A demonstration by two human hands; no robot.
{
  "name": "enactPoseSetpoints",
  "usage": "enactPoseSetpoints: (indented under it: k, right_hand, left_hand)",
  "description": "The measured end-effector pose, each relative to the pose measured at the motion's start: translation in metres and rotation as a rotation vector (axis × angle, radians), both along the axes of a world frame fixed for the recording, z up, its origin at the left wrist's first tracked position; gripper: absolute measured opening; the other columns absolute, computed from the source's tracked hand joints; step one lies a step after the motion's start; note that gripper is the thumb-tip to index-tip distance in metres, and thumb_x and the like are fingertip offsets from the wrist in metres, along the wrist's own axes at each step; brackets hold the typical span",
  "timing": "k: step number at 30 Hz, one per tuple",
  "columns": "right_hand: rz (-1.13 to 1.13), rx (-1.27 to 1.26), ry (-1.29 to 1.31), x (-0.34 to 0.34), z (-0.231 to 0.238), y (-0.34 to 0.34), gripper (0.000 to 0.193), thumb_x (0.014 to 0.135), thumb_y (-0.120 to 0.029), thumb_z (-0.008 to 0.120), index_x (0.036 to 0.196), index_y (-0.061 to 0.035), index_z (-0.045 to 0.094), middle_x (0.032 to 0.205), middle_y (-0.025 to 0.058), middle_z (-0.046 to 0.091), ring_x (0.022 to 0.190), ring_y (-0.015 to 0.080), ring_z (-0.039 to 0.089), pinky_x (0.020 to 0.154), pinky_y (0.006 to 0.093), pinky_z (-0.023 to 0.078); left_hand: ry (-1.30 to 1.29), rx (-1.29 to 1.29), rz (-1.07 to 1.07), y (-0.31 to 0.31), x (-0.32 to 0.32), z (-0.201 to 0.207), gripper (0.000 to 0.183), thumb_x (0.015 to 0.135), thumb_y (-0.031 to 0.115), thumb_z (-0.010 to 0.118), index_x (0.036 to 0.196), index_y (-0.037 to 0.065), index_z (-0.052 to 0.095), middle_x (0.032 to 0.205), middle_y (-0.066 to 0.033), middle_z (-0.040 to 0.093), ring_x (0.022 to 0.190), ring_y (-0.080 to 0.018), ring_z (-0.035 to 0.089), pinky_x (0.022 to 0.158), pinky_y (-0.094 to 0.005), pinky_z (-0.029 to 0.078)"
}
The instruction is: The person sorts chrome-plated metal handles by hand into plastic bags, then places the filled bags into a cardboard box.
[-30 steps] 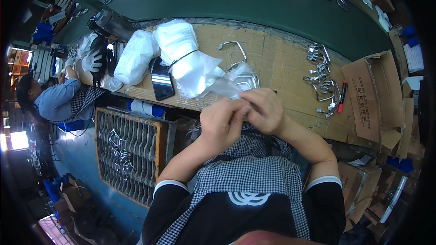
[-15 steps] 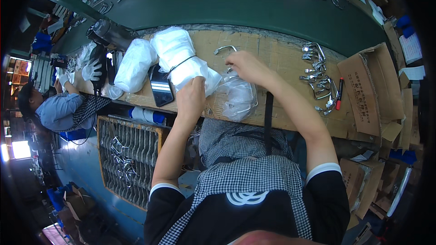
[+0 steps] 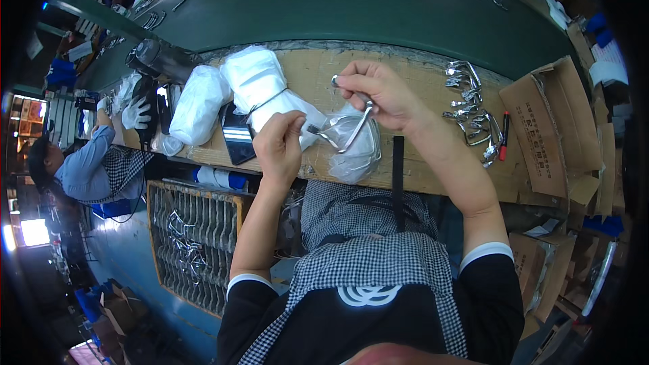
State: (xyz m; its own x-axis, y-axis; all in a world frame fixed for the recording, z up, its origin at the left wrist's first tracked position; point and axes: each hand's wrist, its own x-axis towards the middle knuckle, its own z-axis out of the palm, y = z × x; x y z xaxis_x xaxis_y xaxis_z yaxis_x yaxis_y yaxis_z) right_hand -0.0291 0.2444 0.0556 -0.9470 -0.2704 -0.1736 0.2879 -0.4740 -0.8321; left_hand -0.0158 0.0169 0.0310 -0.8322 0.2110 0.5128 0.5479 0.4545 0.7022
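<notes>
My right hand (image 3: pixel 382 94) is closed around a bent chrome metal tube (image 3: pixel 356 132), which slants down left toward my left hand. A small shiny round piece shows at the thumb and fingertips of that hand; whether it belongs to the tube I cannot tell. My left hand (image 3: pixel 278 149) has its fingers pinched together beside the loose end of a white stack of plastic bags (image 3: pixel 253 74) tied with a dark band. What those fingers hold, if anything, is hidden. Beneath the tube lies a clear plastic bag (image 3: pixel 351 165) with bent metal parts in it.
Several chrome parts (image 3: pixel 473 98) lie at right beside a red and black marker (image 3: pixel 504 136) and an open cardboard box (image 3: pixel 551 135). Left are a phone (image 3: pixel 238 136), a wrapped white bundle (image 3: pixel 199 105) and a dark bottle (image 3: pixel 162 61). A green belt (image 3: pixel 324 10) runs behind; a co-worker (image 3: pixel 88 162) sits left.
My right hand has lifted the bent chrome tube off the cardboard and turned it toward me. My left hand has drawn slightly back from the stack of bags.
</notes>
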Motion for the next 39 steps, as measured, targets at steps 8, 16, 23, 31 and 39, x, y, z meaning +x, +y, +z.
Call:
enactPoseSetpoints:
  k: [8, 16, 23, 31, 39]
  right_hand:
    - [-0.658, 1.102, 1.465, 0.062, -0.009, -0.045, 0.013, 0.087, -0.009, 0.064, 0.082, -0.0012, 0.055, 0.108, 0.0156, 0.066, 0.092, 0.0233, 0.068, 0.071, 0.0327, 0.055]
    - [-0.292, 1.327, 1.372, 0.093, -0.031, -0.016, 0.02, 0.073, -0.015, 0.07, 0.087, -0.0021, 0.064, 0.096, 0.0099, 0.062, 0.092, 0.0242, 0.062, 0.078, 0.0358, 0.053]
    - [0.117, 1.31, 0.97, 0.072, -0.077, -0.023, 0.044, 0.079, -0.039, 0.074, 0.1, -0.0026, 0.062, 0.103, 0.0168, 0.062, 0.105, 0.0346, 0.057, 0.094, 0.0452, 0.045]
    - [-0.304, 1.251, 0.731, 0.058, -0.031, 0.066, 0.036, 0.083, -0.017, 0.066, 0.116, -0.0042, 0.063, 0.111, 0.0152, 0.063, 0.106, 0.0337, 0.059, 0.091, 0.0451, 0.048]
    - [0.099, 1.675, -0.118, 0.066, -0.041, 0.227, 0.074, 0.074, -0.019, 0.082, 0.138, -0.0142, 0.045, 0.136, 0.0218, 0.045, 0.126, 0.0428, 0.049, 0.104, 0.0473, 0.044]
  left_hand:
    - [0.105, 0.105, -0.02, 0.027, 0.043, 0.036, 0.006, 0.083, -0.003, 0.07, 0.086, -0.001, 0.064, 0.068, -0.0088, 0.062, 0.054, -0.0179, 0.058, 0.05, -0.0266, 0.044]
    - [0.129, -0.331, -0.034, -0.007, 0.037, -0.015, 0.02, 0.085, 0.002, 0.068, 0.104, -0.002, 0.061, 0.085, -0.0147, 0.062, 0.071, -0.029, 0.062, 0.063, -0.0359, 0.049]
    - [0.074, -0.747, 0.06, -0.038, 0.009, -0.068, 0.02, 0.081, 0.005, 0.064, 0.099, 0.001, 0.058, 0.095, -0.0196, 0.057, 0.086, -0.0394, 0.059, 0.071, -0.0461, 0.048]
    - [0.046, -0.756, 0.02, -0.039, 0.003, -0.053, 0.011, 0.09, 0.008, 0.06, 0.098, 0.004, 0.066, 0.087, -0.0153, 0.063, 0.074, -0.0373, 0.063, 0.063, -0.044, 0.05]
    - [0.035, -0.685, 0.013, -0.029, 0.001, -0.047, 0.011, 0.093, 0.011, 0.06, 0.097, 0.003, 0.067, 0.087, -0.0154, 0.064, 0.075, -0.0369, 0.064, 0.064, -0.0436, 0.05]
